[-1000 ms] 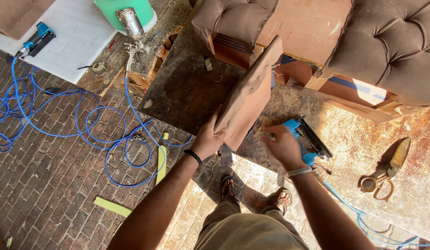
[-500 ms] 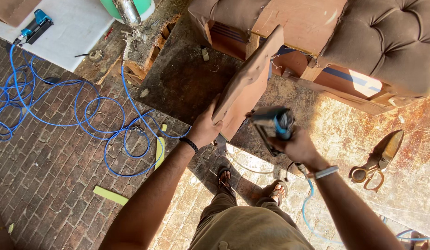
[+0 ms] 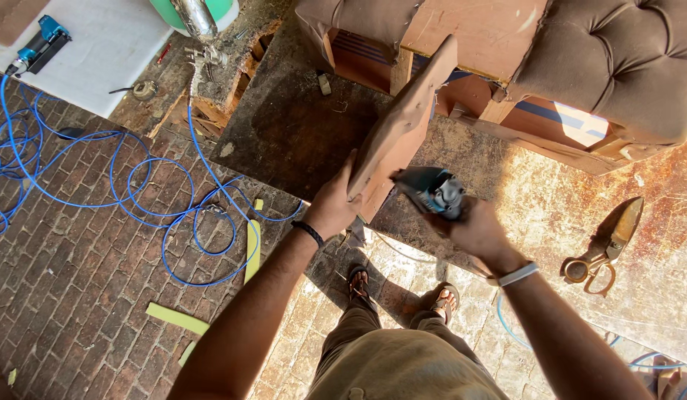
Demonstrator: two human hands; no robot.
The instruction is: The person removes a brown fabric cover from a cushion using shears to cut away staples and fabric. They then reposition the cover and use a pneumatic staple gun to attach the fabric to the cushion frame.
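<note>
My left hand (image 3: 333,204) grips the near end of a flat brown upholstered panel (image 3: 403,126) that stands on edge on the worn work table (image 3: 299,126). My right hand (image 3: 473,228) holds a blue pneumatic staple gun (image 3: 431,190), with its nose against the panel's right side close to my left hand. The panel's far end leans toward a tufted brown sofa piece (image 3: 617,67) with a bare wooden frame (image 3: 499,30).
Large shears (image 3: 606,246) lie on the table to the right. A coiled blue air hose (image 3: 136,192) covers the brick floor at left, with yellow strips (image 3: 251,248) beside it. A second blue nail gun (image 3: 38,43) rests on a white sheet. My sandalled feet (image 3: 399,292) stand below.
My right hand has lifted the staple gun off the table and brought it up and left against the panel. My left hand has kept hold of the panel.
</note>
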